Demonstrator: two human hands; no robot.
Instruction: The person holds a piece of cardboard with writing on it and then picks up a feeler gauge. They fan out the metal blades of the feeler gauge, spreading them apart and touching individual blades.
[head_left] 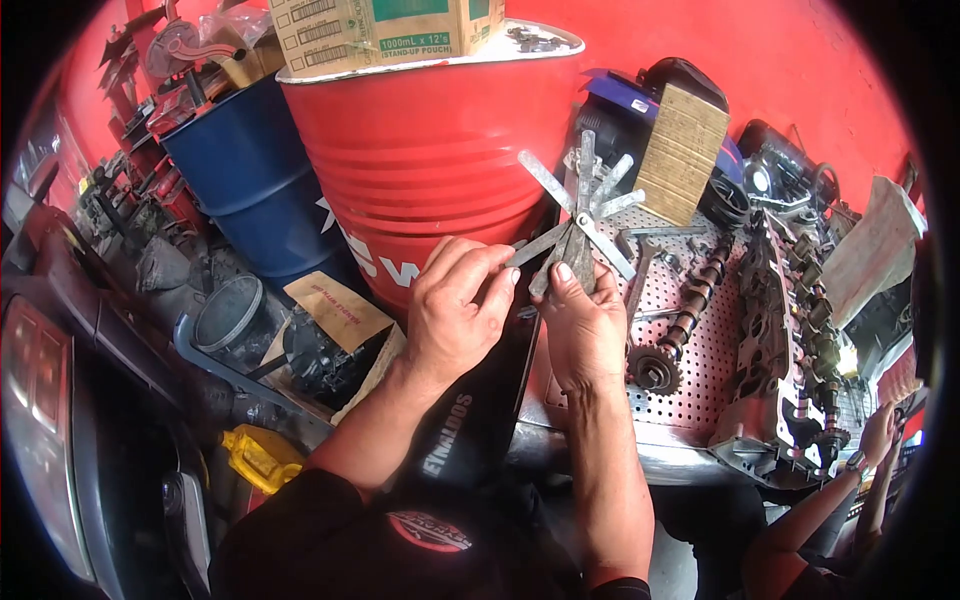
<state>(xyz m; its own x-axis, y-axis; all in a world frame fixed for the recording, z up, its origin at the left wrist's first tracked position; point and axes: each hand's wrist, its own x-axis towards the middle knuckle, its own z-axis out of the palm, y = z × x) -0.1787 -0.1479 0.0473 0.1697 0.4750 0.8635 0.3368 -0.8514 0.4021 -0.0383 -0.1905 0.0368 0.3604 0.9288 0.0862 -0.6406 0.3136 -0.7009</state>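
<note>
Feeler gauge set (578, 215), fanned above the perforated tabletop (700, 350), looks light, thin, springy and probably oily, so keep your right hand (585, 330) pinching its pivot while your left hand (455, 310) pinches one blade.

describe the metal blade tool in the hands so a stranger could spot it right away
Find the big red drum. Just right of it, the left hand and right hand hold a feeler gauge above the perforated tray. Its thin flat blades fan out like a star.

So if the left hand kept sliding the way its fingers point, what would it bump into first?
Probably the fanned metal blades that the right hand holds: the left hand points right at them, fingertips already on one blade. Depth is hard to judge.
</note>
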